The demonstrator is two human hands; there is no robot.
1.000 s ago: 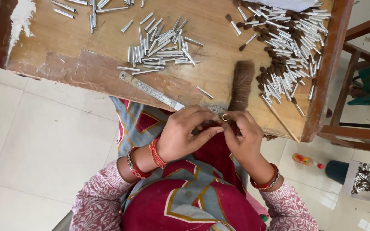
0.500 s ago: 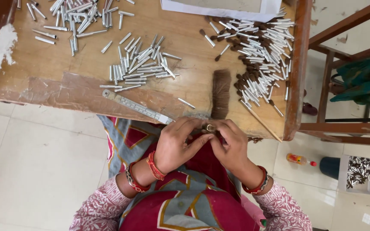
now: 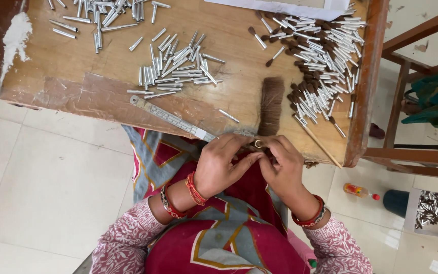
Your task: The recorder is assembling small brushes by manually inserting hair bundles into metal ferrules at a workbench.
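From my remote seat I see both hands meeting at the near edge of the wooden table (image 3: 67,76), just below the centre of the view. The left hand (image 3: 222,167) has its fingers curled inward with the thumb reaching toward the right hand (image 3: 281,165), and between their fingertips sits a small metal ferrule (image 3: 258,144), pinched from both sides; what else the fingers enclose I cannot tell, as they hide it. The ferrule lies at the table's edge, just under the lower end of a bundle of brown hair (image 3: 270,104) that lies upright on the tabletop at about 12 o'clock from the hands. At 11 o'clock from the hands a steel ruler (image 3: 171,117) lies slanted, its near end close to the left fingertips. Farther up at 11 o'clock a loose heap of empty silver tubes (image 3: 178,71) is spread out, with another scatter (image 3: 102,12) at the top edge. At 1 o'clock a large pile of filled tubes with brown tufts (image 3: 320,56) covers the table's right part, and a thin wooden stick (image 3: 318,142) lies slanted near the right hand. On the floor at 4 o'clock stand a small bottle (image 3: 359,191) and a white box of pieces (image 3: 432,210).
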